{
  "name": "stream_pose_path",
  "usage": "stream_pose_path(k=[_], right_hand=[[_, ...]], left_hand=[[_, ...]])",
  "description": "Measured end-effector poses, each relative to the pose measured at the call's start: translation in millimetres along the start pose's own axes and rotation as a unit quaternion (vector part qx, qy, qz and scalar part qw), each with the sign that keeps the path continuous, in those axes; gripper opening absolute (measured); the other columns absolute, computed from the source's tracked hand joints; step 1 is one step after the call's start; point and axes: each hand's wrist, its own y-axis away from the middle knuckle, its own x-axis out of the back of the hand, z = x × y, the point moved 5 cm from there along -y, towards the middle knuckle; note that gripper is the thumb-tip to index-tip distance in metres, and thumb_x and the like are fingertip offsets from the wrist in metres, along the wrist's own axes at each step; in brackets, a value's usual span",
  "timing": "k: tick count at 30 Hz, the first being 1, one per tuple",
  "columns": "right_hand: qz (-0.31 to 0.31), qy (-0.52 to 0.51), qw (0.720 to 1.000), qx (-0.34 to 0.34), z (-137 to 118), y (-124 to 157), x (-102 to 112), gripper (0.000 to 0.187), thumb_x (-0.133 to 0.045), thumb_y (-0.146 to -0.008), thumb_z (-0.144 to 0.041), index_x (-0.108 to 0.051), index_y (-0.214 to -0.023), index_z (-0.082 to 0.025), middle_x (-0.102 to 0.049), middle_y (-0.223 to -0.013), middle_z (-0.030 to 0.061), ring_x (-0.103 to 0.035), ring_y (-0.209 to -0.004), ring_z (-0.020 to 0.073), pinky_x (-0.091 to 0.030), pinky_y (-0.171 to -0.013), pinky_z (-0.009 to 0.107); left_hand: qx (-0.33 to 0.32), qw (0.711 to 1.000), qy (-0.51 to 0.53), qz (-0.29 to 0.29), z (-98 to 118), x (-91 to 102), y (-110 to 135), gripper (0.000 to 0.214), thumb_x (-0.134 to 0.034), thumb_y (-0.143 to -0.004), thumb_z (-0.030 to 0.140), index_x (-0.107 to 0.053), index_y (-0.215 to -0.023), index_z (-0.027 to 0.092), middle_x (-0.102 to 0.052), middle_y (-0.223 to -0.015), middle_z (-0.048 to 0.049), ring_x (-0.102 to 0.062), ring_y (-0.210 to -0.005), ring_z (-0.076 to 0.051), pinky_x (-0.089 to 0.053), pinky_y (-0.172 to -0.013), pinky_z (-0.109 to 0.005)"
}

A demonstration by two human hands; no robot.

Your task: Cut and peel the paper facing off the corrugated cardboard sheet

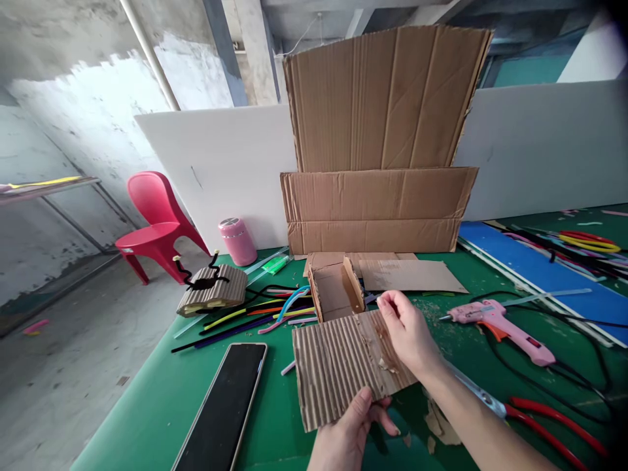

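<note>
I hold a corrugated cardboard piece (338, 363), ribbed side up, over the green table (161, 405). My left hand (350, 432) grips its near edge, thumb on top. My right hand (407, 333) is closed in a pinch at the piece's far right edge, where the paper layer is torn and peeling. Just behind the piece stands a small open cardboard box (336, 291).
A phone (226, 409) lies at left, coloured pipe cleaners (265, 311) and a cardboard roll with a black pipe cleaner (210, 291) beyond it. A pink glue gun (500, 324) and red-handled scissors (534, 422) lie at right. A pink bottle (238, 241), large cardboard sheets (383, 131) and a red chair (154, 222) stand behind.
</note>
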Motion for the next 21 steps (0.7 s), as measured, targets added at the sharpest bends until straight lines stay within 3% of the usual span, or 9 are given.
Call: stream_pose_path(k=[4,8,11,15,21], right_hand=[[0.006,-0.007,1.0,0.004,5,12,9,0.021,-0.04,-0.081,-0.032,-0.046,-0.098,-0.02,-0.055,-0.086,0.005,-0.053,-0.074,0.0157,-0.043,-0.064,0.027],[-0.082,0.049,0.995,0.041,-14,27,3,0.012,-0.048,-0.076,-0.032,-0.048,-0.082,-0.021,-0.053,-0.077,0.0017,-0.05,-0.07,0.0156,-0.041,-0.06,0.027],[-0.127,0.121,0.981,0.081,-24,35,-7,0.009,-0.041,-0.08,-0.027,-0.045,-0.073,-0.021,-0.051,-0.071,-0.0001,-0.049,-0.066,0.015,-0.037,-0.056,0.026],[-0.117,0.146,0.979,0.086,-18,36,-13,0.016,-0.033,-0.084,-0.024,-0.041,-0.07,-0.02,-0.05,-0.069,0.001,-0.048,-0.063,0.016,-0.033,-0.055,0.028],[-0.112,0.109,0.986,0.051,-9,35,-12,0.019,-0.028,-0.086,-0.029,-0.037,-0.072,-0.021,-0.05,-0.062,-0.0016,-0.049,-0.056,0.0135,-0.034,-0.05,0.024]], left_hand=[[0.007,1.0,0.008,0.007,1,0.0,0,0.02,-0.063,-0.063,0.031,-0.066,-0.066,0.011,-0.068,-0.062,-0.006,-0.058,-0.048,-0.014,-0.045,-0.059,-0.027],[-0.013,1.0,-0.011,0.021,3,0.3,2,0.021,-0.064,-0.062,0.031,-0.066,-0.071,0.012,-0.067,-0.06,-0.0052,-0.057,-0.048,-0.015,-0.046,-0.059,-0.029],[-0.049,0.995,-0.079,0.044,4,3.0,5,0.023,-0.063,-0.062,0.034,-0.067,-0.07,0.012,-0.065,-0.055,-0.0052,-0.058,-0.052,-0.017,-0.046,-0.064,-0.032],[-0.08,0.986,-0.137,0.058,5,5.9,5,0.024,-0.061,-0.064,0.035,-0.067,-0.063,0.011,-0.062,-0.047,-0.0049,-0.057,-0.053,-0.018,-0.045,-0.069,-0.034],[-0.068,0.988,-0.128,0.055,3,6.8,3,0.028,-0.061,-0.064,0.037,-0.067,-0.059,0.01,-0.062,-0.046,-0.0063,-0.055,-0.047,-0.017,-0.046,-0.065,-0.035]])
